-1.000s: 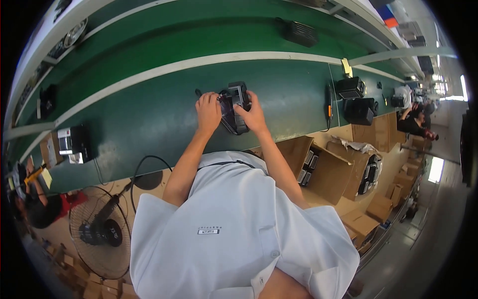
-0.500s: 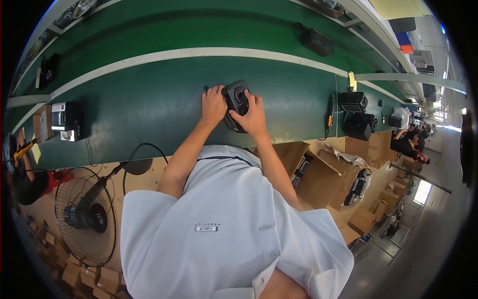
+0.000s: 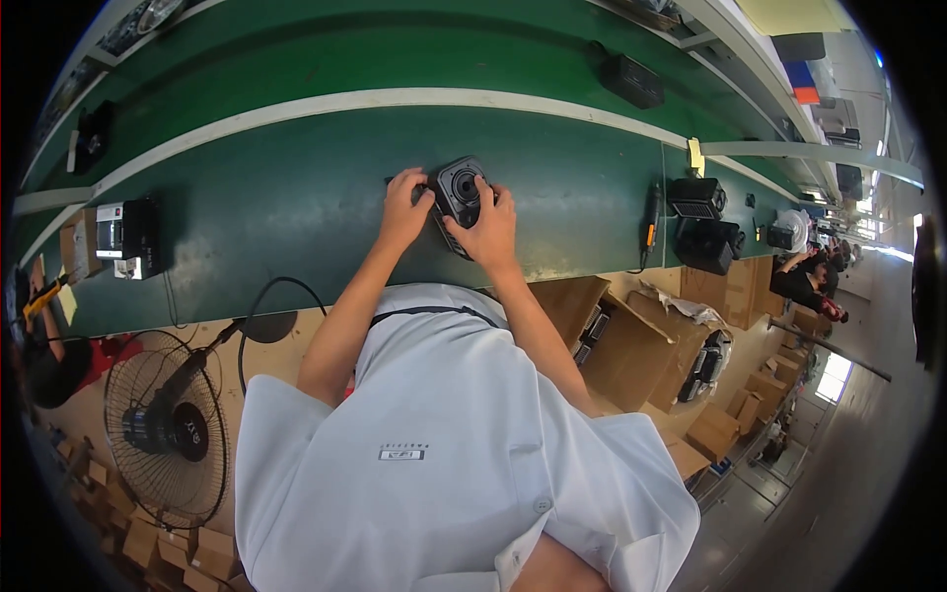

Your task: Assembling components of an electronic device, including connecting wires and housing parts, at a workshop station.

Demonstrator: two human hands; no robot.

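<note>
A black boxy device (image 3: pixel 461 185) with a round lens-like ring on its face rests tilted on the green bench in front of me. My right hand (image 3: pixel 487 229) grips it from the right, thumb low on the face and fingers by the ring. Just left of the device is my left hand (image 3: pixel 400 212), fingers curled and thumb pointing toward the device's side. A small dark bit pokes out past the left fingertips; what this hand holds is mostly hidden by the fingers.
Right along the bench lie an orange-and-black tool (image 3: pixel 652 222) with a cord and two black devices (image 3: pixel 705 245). A black box (image 3: pixel 631 81) sits farther back. At left stand a white-and-black unit (image 3: pixel 128 237) and a fan (image 3: pixel 168 429). Open cartons (image 3: pixel 631 345) are below the bench.
My left hand has drawn a little left, away from the device, and the dark bit at its fingertips moved with it. The device has shifted slightly left, with my right hand still on it.
</note>
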